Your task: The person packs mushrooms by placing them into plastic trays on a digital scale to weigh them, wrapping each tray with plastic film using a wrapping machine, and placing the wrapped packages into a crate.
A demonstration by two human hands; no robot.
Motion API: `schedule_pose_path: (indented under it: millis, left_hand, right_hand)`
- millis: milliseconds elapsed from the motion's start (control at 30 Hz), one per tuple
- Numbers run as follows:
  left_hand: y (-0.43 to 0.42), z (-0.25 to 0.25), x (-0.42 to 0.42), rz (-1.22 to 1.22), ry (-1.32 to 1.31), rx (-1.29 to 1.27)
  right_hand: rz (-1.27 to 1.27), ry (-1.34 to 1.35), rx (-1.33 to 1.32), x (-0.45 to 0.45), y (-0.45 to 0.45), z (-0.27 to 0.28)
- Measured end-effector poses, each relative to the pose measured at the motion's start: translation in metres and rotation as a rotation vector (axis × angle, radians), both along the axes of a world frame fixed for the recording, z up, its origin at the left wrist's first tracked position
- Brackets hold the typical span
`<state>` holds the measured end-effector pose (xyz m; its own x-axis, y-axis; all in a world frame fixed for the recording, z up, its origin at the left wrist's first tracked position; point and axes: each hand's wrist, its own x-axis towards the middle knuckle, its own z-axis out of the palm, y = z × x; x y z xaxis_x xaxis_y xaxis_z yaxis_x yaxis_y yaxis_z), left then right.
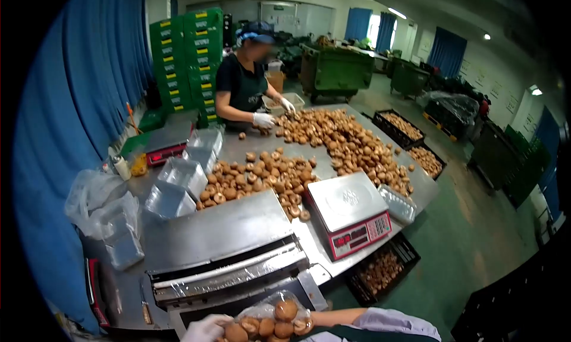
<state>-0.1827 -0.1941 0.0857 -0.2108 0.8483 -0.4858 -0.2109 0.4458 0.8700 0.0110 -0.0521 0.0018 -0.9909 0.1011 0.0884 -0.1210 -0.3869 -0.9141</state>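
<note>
At the bottom of the view, a pack of mushrooms [267, 327] in clear plastic film lies between my hands, close to my body. My left hand [206, 328], in a white glove, grips the pack's left side. On the opposite side my right hand [304, 322] holds the pack, its fingers partly hidden by film and mushrooms. Just beyond stands a film wrapping machine [217, 232] with a flat metal top and clear film along its front. To the right sits a weighing scale [348, 202] with a bare steel plate and a red display.
Loose mushrooms [256, 175] spread over the steel table. Clear trays [181, 178] and a knife [144, 306] lie left. Across the table a co-worker [247, 83] in white gloves handles mushrooms. Crates of mushrooms [383, 270] stand at the right; green crates [187, 62] are stacked behind.
</note>
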Motion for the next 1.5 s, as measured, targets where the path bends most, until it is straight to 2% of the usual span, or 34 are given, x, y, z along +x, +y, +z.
schedule_pose_path:
  millis: [67,100,133,200,233,267,367,433,467,500,533,567,600,667,700,733,800,867,933,1000,1067,1133,1200,1233,1267,1333,1367,1433,1467,1500]
  left_hand:
    - [0.008,0.027,0.032,-0.335,0.813,0.048]
    - [0.013,0.03,0.041,-0.298,0.874,0.012]
    - [0.023,0.044,0.046,-0.41,0.801,-0.161]
    - [0.022,-0.001,0.048,-0.258,1.135,0.027]
    - [0.02,-0.018,0.046,-0.131,1.086,0.092]
    - [0.016,-0.025,0.043,-0.117,1.047,0.053]
    - [-0.002,-0.066,0.026,0.065,0.819,0.18]
    - [-0.024,-0.1,0.013,0.362,0.761,0.265]
    - [-0.036,-0.099,0.01,0.527,0.682,0.277]
    - [-0.054,-0.095,0.007,0.674,0.634,0.149]
    - [-0.075,-0.099,0.004,0.891,0.323,0.101]
    - [-0.096,-0.093,0.0,1.023,0.271,0.114]
    - [-0.126,-0.118,-0.008,1.211,0.39,0.081]
    - [-0.179,-0.132,-0.011,1.568,0.305,0.073]
    - [-0.222,-0.167,-0.016,1.737,0.347,0.042]
    - [-0.237,-0.16,-0.013,1.92,0.316,0.073]
    - [-0.312,-0.206,-0.003,2.137,0.36,-0.074]
    - [-0.373,-0.24,0.015,2.261,0.399,-0.327]
    - [-0.405,-0.26,0.036,2.327,0.377,-0.618]
    - [-0.429,-0.277,0.055,2.26,0.333,-0.932]
    - [-0.454,-0.306,0.068,2.25,0.209,-1.056]
    - [-0.465,-0.331,0.072,2.293,0.118,-0.999]
    - [-0.486,-0.365,0.072,2.434,0.017,-0.907]
    - [-0.486,-0.368,0.067,2.48,-0.053,-0.705]
    - [-0.445,-0.318,0.055,2.455,-0.179,-0.539]
    - [-0.491,-0.392,0.057,2.11,-0.218,-0.774]
    - [-0.487,-0.39,0.056,2.113,-0.233,-0.793]
    - [-0.459,-0.372,0.018,1.941,-0.249,-1.376]
    - [-0.454,-0.367,0.017,1.938,-0.251,-1.368]
    - [-0.449,-0.36,0.011,1.91,-0.186,-1.467]
  right_hand:
    - [-0.098,-0.089,0.262,0.0,0.007,-0.023]
    - [-0.135,-0.123,0.398,0.0,0.008,-0.035]
    - [-0.167,-0.141,0.528,0.0,0.009,-0.047]
    - [-0.207,-0.162,0.737,-0.002,0.01,-0.069]
    - [-0.223,-0.165,0.817,-0.005,0.01,-0.078]
    - [-0.237,-0.165,0.871,-0.006,0.01,-0.084]
    - [-0.256,-0.178,0.988,-0.012,0.009,-0.105]
    - [-0.259,-0.208,1.071,-0.014,0.009,-0.114]
    - [-0.238,-0.225,1.108,-0.017,0.006,-0.123]
    - [-0.314,-0.072,1.054,-0.024,-0.001,-0.107]
    - [-0.415,0.068,0.98,-0.032,0.003,-0.084]
    - [-0.377,0.014,0.956,-0.033,0.0,-0.074]
    - [-0.359,-0.041,0.943,-0.035,0.0,-0.07]
    - [-0.359,0.004,0.993,-0.036,0.002,-0.077]
    - [-0.348,0.011,1.008,-0.036,0.002,-0.079]
    - [-0.344,0.012,1.025,-0.036,0.002,-0.08]
    - [-0.329,0.017,1.045,-0.034,0.002,-0.077]
    - [-0.306,0.0,1.069,-0.033,0.002,-0.077]
    - [-0.307,-0.015,1.091,-0.033,0.002,-0.078]
    - [-0.316,-0.034,1.107,-0.031,0.002,-0.078]
    - [-0.32,-0.054,1.124,-0.034,0.001,-0.079]
    - [-0.336,-0.099,1.116,-0.032,-0.001,-0.079]
    - [-0.335,-0.134,1.127,-0.033,-0.005,-0.074]
    - [-0.364,-0.156,1.113,-0.033,-0.006,-0.075]
    - [-0.388,-0.177,1.095,-0.033,-0.007,-0.077]
    - [-0.388,-0.198,1.065,-0.033,-0.007,-0.08]
    - [-0.386,-0.204,1.073,-0.033,-0.007,-0.08]
    - [-0.394,-0.201,1.087,-0.036,-0.007,-0.081]
    - [-0.403,-0.21,1.08,-0.036,-0.008,-0.081]
    - [-0.421,-0.217,1.069,-0.037,-0.01,-0.08]
